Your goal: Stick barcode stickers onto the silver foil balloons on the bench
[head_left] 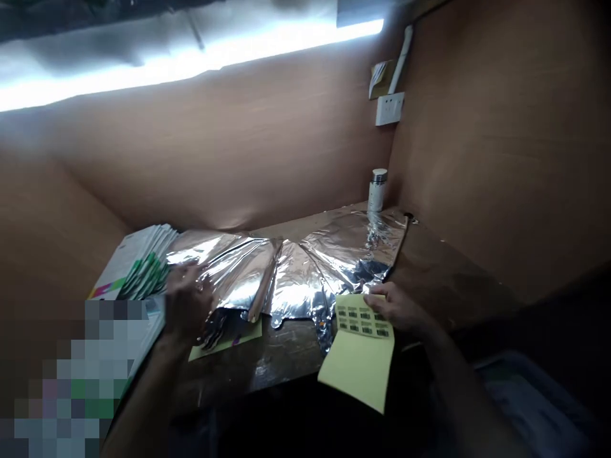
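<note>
My right hand (398, 310) is closed on a yellow label sheet (358, 369), pinching its upper right edge. Rows of small black printed labels show along the top of that sheet, and its lower part hangs past the table's front edge. Over the table lies a wide, creased silver foil sheet (296, 280), just beyond the label sheet. My left hand (188, 299) is at the foil's left end, seemingly touching it; blur and shadow hide how its fingers are placed. A second yellow sheet (252, 332) pokes out from under the foil.
Left of the foil stands a stack of white and green printed packets (147, 261). A white bottle with a metallic lid (377, 191) is in the back corner, below a wall socket (390, 109). Brown panels enclose the table (291, 356). A bin-like container (529, 394) sits low at right.
</note>
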